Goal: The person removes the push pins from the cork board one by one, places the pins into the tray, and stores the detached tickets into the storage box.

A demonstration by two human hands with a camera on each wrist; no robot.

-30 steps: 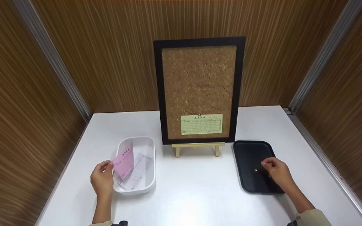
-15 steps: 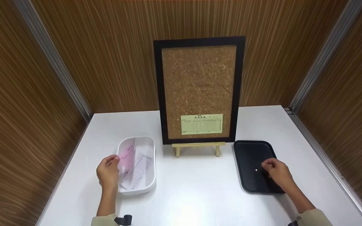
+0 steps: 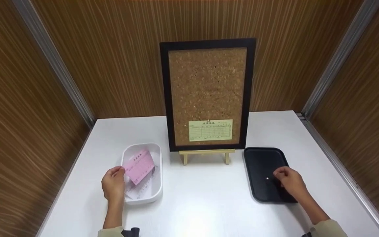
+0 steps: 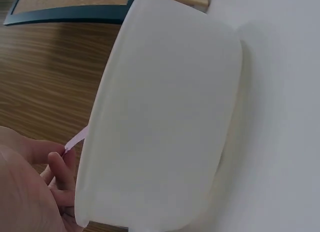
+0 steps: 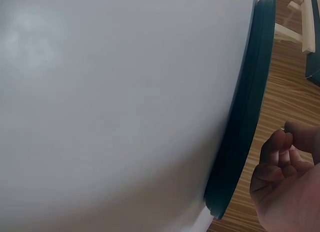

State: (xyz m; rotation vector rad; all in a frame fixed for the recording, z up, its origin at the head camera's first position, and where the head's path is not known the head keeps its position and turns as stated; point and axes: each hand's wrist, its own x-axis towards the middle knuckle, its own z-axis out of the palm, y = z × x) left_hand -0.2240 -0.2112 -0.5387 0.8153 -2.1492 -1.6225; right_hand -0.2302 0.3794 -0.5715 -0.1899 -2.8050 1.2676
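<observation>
My left hand (image 3: 113, 182) pinches a pink printed slip (image 3: 140, 166) by its left corner, over the white bin (image 3: 159, 184). Beneath it, a pale printed slip (image 3: 136, 193) lies in the bin. The bin's outer wall (image 4: 160, 106) hides most of the held slip in the left wrist view. Over the black tray (image 3: 258, 191), my right hand (image 3: 290, 181) has thumb and forefinger pinched together, with a tiny shiny tip (image 5: 283, 129) showing between them, like a thumbtack. Another small shiny tack (image 3: 267, 178) lies on the tray.
A black-framed cork board (image 3: 207, 85) stands on a small wooden easel (image 3: 207, 152) at the back middle. One yellow-green form (image 3: 210, 130) is pinned low on it. Wood-grain panels (image 3: 110, 59) enclose the white table (image 3: 196, 187) at the back and sides.
The left hand has moved slightly right and lifted the pink slip, which dipped into the bin and now lies turned over the pale slip. The right hand has stayed in place.
</observation>
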